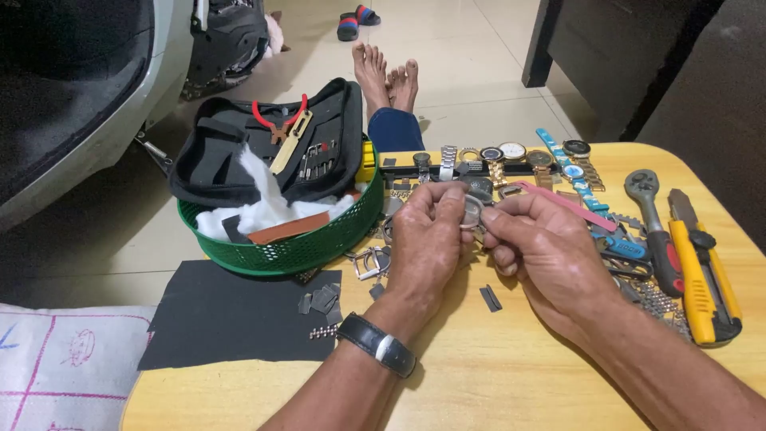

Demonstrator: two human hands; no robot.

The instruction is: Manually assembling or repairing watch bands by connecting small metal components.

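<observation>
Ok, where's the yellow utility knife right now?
In the head view, the yellow utility knife lies at the table's right edge, just right of the red-handled ratchet, beyond the right hand.

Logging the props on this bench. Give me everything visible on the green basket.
The green basket is round and looks like plastic, its wall a mesh of small slots under a solid rim. It sits upright on the wooden table, at its far left side, its base meeting a black sheet. Inside lie white cotton wadding and a brown strap. An open black tool case rests across the top, holding red-handled pliers. Neither hand touches it; the left hand is nearest.
</observation>
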